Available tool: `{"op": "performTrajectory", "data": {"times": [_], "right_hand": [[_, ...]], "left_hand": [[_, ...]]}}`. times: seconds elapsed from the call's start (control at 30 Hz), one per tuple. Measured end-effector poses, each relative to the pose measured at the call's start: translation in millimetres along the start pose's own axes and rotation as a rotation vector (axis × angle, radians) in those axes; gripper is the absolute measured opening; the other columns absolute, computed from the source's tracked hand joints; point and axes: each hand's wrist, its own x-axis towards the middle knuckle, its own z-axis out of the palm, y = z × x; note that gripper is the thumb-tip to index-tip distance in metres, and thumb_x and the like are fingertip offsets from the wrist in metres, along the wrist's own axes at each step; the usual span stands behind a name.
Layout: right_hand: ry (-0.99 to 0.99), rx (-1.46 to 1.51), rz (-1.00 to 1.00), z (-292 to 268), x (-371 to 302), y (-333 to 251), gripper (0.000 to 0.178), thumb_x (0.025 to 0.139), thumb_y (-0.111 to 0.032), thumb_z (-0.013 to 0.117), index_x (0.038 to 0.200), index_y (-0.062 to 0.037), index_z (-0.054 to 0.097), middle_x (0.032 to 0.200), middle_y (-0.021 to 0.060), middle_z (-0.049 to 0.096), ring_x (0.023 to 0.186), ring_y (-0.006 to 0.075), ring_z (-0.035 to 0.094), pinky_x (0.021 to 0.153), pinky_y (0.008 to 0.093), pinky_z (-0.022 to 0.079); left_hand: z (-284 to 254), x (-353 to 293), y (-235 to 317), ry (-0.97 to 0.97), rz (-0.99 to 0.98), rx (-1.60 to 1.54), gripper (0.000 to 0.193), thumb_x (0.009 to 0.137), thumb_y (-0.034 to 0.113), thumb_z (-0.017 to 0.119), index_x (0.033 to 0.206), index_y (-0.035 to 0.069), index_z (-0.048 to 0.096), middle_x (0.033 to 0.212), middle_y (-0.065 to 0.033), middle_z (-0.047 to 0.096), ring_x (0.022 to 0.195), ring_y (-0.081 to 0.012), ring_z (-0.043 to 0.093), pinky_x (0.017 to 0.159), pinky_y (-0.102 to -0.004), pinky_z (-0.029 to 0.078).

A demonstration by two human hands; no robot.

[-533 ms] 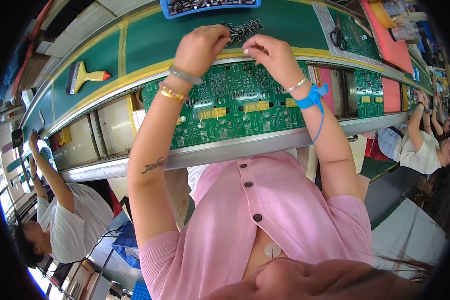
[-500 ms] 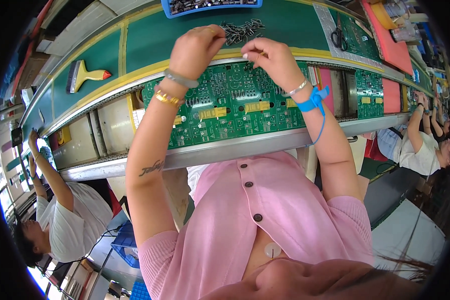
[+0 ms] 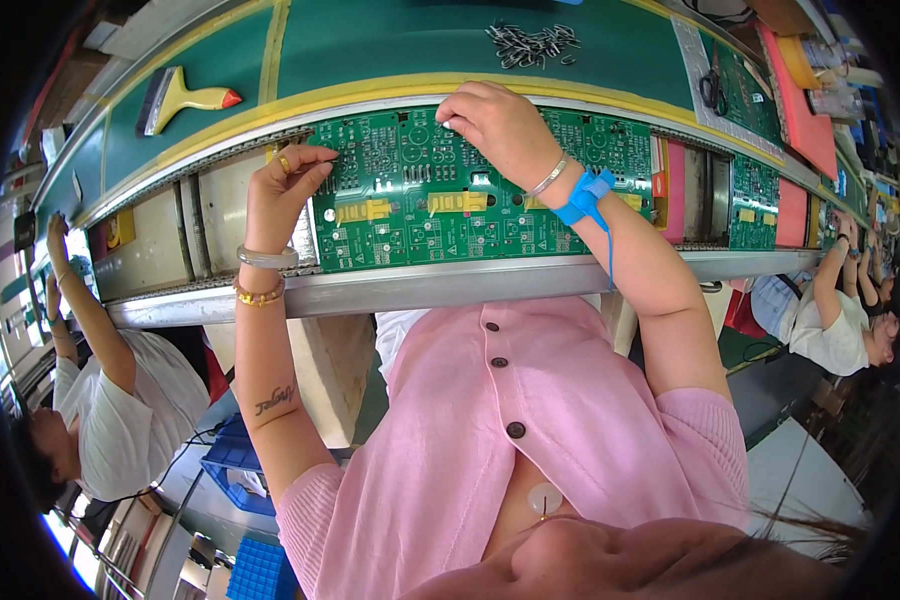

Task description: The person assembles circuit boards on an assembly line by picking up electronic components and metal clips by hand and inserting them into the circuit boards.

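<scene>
A large green circuit board [image 3: 450, 180] lies across the metal rails in front of me, with yellow parts along its middle. My left hand [image 3: 288, 190] is at the board's left end, thumb and forefinger closed in a pinch by its upper left corner. Over the board's upper middle is my right hand [image 3: 505, 135], its fingers bent and drawn together, tips close to the board's surface. Whatever either hand pinches is too small to make out. A heap of small wire-legged components [image 3: 532, 45] lies on the green mat beyond the board.
A brush [image 3: 185, 100] with a yellow handle lies on the mat at left, scissors [image 3: 712, 90] at right. Front metal rail [image 3: 450, 281] runs between me and the board. Another circuit board [image 3: 755, 200] is farther right. Co-workers sit on both sides.
My left hand has moved from beside the component heap down to the board's left end. My right hand has moved left and down over the board. The view has shifted; the blue bin is out of sight.
</scene>
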Motion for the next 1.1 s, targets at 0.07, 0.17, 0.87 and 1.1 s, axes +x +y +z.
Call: {"op": "performTrajectory", "data": {"times": [0.07,0.17,0.87,1.1], "right_hand": [[-0.006,-0.014,-0.002,0.6,1.2,-0.9,0.006,0.08,-0.01,0.06,0.085,-0.0068,0.06,0.081,0.0065,0.059,0.079,0.0271,0.057,0.068,0.0365,0.047],[-0.015,-0.064,0.001,1.1,2.2,-3.9,0.005,0.08,-0.009,0.06,0.084,-0.0068,0.06,0.081,0.0068,0.058,0.08,0.027,0.056,0.068,0.037,0.047],[0.129,-0.241,-0.165,-15.1,-1.7,0.9,0.017,0.076,-0.006,0.059,0.093,-0.0066,0.061,0.09,0.0052,0.058,0.086,0.0235,0.056,0.072,0.0325,0.049],[0.213,-0.293,0.187,-73.8,-18.5,80.5,0.01,0.081,-0.011,0.06,0.09,-0.0087,0.063,0.089,0.0059,0.061,0.083,0.0249,0.058,0.072,0.0357,0.047]], "left_hand": [[1.6,-0.8,-1.0,0.009,0.016,-0.01,0.015,0.083,-0.001,0.061,0.097,0.001,0.066,0.091,0.0016,0.061,0.079,-0.0047,0.055,0.072,-0.0174,0.045],[2.9,-0.8,-0.4,0.019,0.005,-0.004,0.014,0.083,-0.002,0.061,0.096,0.0,0.066,0.092,0.0013,0.06,0.08,-0.0049,0.055,0.073,-0.0178,0.044],[4.7,-3.4,-5.3,0.07,0.134,0.062,0.013,0.083,-0.001,0.061,0.095,0.001,0.065,0.089,0.001,0.062,0.079,-0.0063,0.058,0.071,-0.0192,0.047],[-0.4,6.6,17.5,0.14,0.242,0.447,0.012,0.079,-0.001,0.062,0.091,0.0,0.065,0.087,-0.0061,0.064,0.076,-0.0142,0.062,0.068,-0.024,0.05]]}}
